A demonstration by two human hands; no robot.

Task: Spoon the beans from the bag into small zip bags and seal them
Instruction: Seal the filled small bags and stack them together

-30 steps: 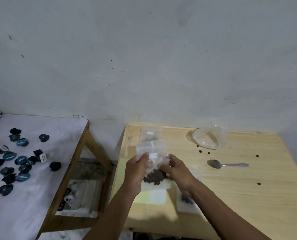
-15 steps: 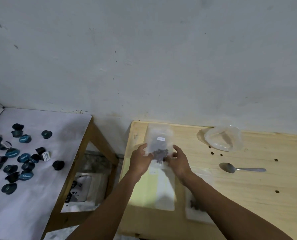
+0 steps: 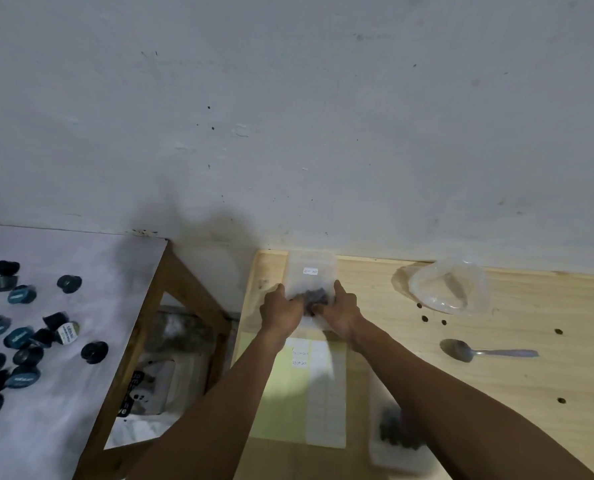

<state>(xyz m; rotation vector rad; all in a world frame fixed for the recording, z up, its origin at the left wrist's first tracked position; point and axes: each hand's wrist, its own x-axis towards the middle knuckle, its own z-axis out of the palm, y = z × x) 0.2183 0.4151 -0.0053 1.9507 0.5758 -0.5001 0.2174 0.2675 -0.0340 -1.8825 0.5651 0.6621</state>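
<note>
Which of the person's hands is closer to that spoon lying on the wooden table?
The right hand. It holds the small zip bag to the spoon's left; the left hand grips the bag's far side, further away.

A pale, grey-white plastered wall [image 3: 288,116] fills the upper half of the view, marked with small dark specks and scuffs. Against it stands a light, unfinished wooden counter [image 3: 496,393] on the right. To the left is a second counter with a brown wooden frame [image 3: 139,341] and a white covered top [image 3: 81,323]. Between the two, a gap shows a dim, blurred floor [image 3: 181,334]. The light is soft and dull, with faint shadow along the wall's base.
</note>
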